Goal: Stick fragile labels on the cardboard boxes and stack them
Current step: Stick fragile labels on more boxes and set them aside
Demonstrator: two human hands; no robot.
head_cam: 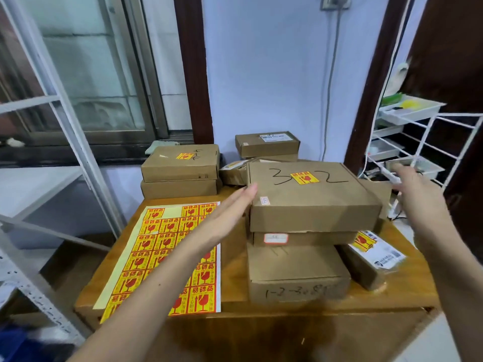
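One labelled box [311,197], long axis left-right

Small packing room — cardboard boxes [311,197], label sheet [167,257], metal shelving [78,142].

I see two bare forearms, no sleeves in view on either. Left forearm [146,286] enters frame from approx 7 o'clock, slim, w/ one small dark mole on the upper side approx mid-length. Left hand [230,212] bare: no rings, no watch, no glove; nails short, from what I can make out. Right forearm [454,280] enters from approx 4 o'clock, also bare, no wristband or watch. Right hand [415,189] is motion-blurred at the fingertips, so nails and any rings there can't be told. No tattoos, no bandages on either arm. Rest of body out of frame.
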